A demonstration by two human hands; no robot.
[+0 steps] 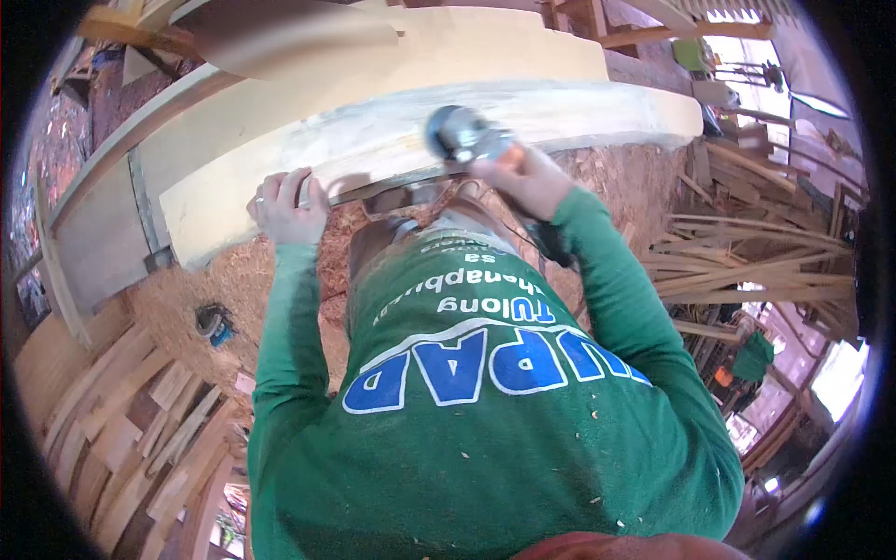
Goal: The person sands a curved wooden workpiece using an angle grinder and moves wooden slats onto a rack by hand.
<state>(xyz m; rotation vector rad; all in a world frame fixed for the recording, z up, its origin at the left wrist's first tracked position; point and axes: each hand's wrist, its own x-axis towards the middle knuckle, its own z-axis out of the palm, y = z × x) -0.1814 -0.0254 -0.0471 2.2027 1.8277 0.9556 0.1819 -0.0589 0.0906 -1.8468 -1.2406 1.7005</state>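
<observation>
My right hand (534, 183) is wrapped around an angle grinder (487, 146), smeared by motion, whose dark round head (452, 131) is over the long pale wooden board (373, 129). Whether the disc touches the wood cannot be made out. At the near edge of that board, toward its left end, my left hand (289, 207) curls its fingers over the rim. A ring shows on one of its fingers. The board is slightly curved, with whitish and greyish patches on its surface.
Behind the board lies a wider pale panel (485, 47). Sawdust and shavings (635, 187) cover the ground. Wood offcuts (140, 439) are heaped at lower left, and long strips (747, 247) are stacked at right. A small blue-and-dark object (215, 325) lies in the sawdust.
</observation>
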